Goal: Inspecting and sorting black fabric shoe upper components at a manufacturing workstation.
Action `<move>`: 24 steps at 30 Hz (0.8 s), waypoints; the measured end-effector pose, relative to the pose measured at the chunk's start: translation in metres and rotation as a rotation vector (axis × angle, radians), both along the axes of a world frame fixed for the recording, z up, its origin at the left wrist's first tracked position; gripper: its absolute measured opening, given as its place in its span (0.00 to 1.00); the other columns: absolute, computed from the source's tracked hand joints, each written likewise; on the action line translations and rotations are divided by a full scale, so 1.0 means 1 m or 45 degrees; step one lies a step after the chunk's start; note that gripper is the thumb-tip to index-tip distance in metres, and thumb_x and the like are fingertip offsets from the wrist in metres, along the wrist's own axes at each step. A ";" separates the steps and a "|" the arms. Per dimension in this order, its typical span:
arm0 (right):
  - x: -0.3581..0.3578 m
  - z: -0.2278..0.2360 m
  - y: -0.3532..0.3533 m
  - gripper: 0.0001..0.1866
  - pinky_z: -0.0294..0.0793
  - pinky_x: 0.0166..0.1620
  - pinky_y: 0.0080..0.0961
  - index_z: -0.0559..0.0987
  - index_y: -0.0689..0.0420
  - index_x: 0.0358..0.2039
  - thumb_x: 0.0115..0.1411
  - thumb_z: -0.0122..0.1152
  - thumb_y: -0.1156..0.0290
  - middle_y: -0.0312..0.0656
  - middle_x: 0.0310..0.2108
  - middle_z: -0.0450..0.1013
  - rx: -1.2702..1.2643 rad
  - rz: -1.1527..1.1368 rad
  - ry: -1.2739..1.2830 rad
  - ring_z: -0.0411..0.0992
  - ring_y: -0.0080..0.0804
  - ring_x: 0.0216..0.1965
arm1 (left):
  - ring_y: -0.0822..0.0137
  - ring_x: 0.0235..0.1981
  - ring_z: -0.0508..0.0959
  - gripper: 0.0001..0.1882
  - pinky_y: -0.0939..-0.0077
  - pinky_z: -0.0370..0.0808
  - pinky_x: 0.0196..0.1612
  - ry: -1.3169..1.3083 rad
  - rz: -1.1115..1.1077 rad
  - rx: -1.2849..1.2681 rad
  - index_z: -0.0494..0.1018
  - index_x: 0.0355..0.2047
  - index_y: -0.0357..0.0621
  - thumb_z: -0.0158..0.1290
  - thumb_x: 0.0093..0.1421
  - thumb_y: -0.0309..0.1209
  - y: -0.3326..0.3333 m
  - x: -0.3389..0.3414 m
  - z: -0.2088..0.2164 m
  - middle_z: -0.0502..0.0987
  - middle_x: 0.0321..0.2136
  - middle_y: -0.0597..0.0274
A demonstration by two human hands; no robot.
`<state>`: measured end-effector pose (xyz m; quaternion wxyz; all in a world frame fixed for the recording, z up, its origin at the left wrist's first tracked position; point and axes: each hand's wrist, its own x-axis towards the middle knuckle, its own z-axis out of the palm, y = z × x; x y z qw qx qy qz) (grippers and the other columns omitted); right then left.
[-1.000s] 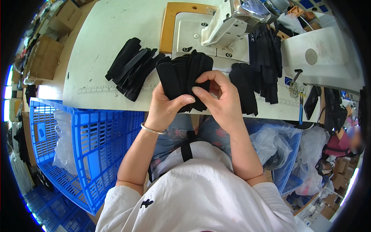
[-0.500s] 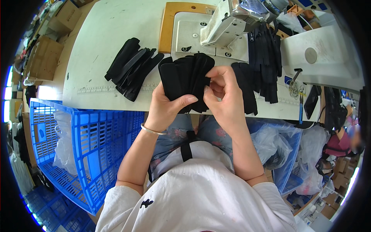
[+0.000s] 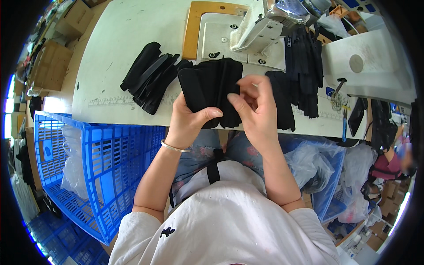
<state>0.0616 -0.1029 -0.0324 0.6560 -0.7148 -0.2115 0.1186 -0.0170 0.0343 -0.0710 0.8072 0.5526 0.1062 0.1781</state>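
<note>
A thick stack of black fabric strips (image 3: 201,88) is fanned out in front of me, over the table's near edge. My left hand (image 3: 187,118), with a bangle at its wrist, is closed round the stack's left and lower side, its thumb pressed across the front. At the right edge of the same stack, my right hand (image 3: 257,108) has its thumb against the strips and its index finger curled close by; the fingertips are slightly blurred. To the left lies a second loose pile of black strips (image 3: 150,79). Another black bundle (image 3: 280,101) lies just right of my right hand.
Beyond the stack stands a sewing machine (image 3: 251,37) on the white table (image 3: 110,39). Black zippers (image 3: 304,66) hang together at its right. Blue-handled snips (image 3: 344,123) lie near the right edge. A blue crate (image 3: 104,176) stands below left, another with plastic bags (image 3: 309,163) below right.
The stack has shifted slightly left with my left hand. My right thumb has moved up and left along the strips' right edge.
</note>
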 end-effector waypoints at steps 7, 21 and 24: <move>0.000 -0.002 0.002 0.08 0.69 0.32 0.19 0.77 0.62 0.35 0.57 0.66 0.75 0.37 0.28 0.74 -0.030 0.018 -0.117 0.67 0.19 0.26 | 0.76 0.38 0.77 0.25 0.78 0.77 0.44 0.014 -0.030 -0.026 0.71 0.44 0.35 0.70 0.49 0.26 0.000 -0.002 -0.001 0.79 0.37 0.65; 0.006 -0.010 0.001 0.06 0.73 0.38 0.25 0.77 0.61 0.35 0.57 0.64 0.75 0.43 0.33 0.76 -0.047 0.002 -0.274 0.76 0.32 0.32 | 0.76 0.38 0.77 0.22 0.78 0.78 0.42 0.015 -0.049 -0.099 0.71 0.44 0.36 0.68 0.51 0.24 0.002 -0.002 -0.001 0.79 0.37 0.64; 0.001 -0.003 0.004 0.08 0.74 0.40 0.28 0.77 0.61 0.34 0.55 0.66 0.73 0.45 0.34 0.76 -0.129 0.014 -0.247 0.76 0.37 0.33 | 0.75 0.37 0.78 0.22 0.78 0.79 0.41 -0.034 -0.034 0.053 0.70 0.43 0.36 0.68 0.51 0.24 0.000 -0.002 -0.004 0.79 0.36 0.64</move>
